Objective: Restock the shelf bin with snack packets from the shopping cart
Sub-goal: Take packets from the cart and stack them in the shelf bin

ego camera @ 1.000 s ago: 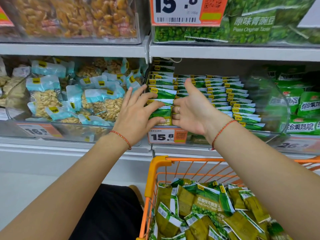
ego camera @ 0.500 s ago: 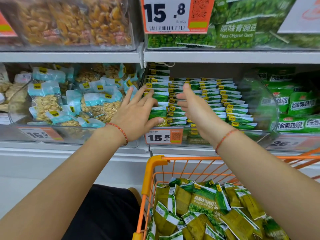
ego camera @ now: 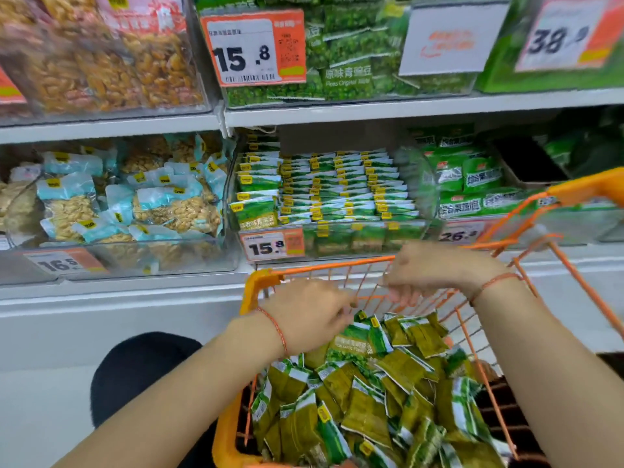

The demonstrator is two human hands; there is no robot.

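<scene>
An orange wire shopping cart [ego camera: 260, 282] is seen in front of a white shop shelf [ego camera: 405, 108], and it is heaped with small green and olive foil snack packets [ego camera: 368, 396]. Both hands are held low over the far end of the cart. The left hand [ego camera: 307, 315], marked by a thin red string bracelet [ego camera: 275, 327] at the wrist, is lowered onto the pile, and its fingers [ego camera: 344, 310] are curled down at the upper edge of a green packet [ego camera: 358, 339]; whether that packet is actually gripped cannot be told. The right hand [ego camera: 435, 271], also ringed by a red cord at the wrist, hovers above the packets near the cart's front rim, with its fingers [ego camera: 401, 295] hanging loosely curled and nothing held in them.

Behind the cart, the clear plastic shelf bin [ego camera: 413, 184] is seen packed with neat rows of green and white packets [ego camera: 334, 187], and an orange and white price tag reading 15.8 [ego camera: 271, 246] is fixed to its front. To the left, a clear bin of pale blue nut packets [ego camera: 135, 204] is seen.
</scene>
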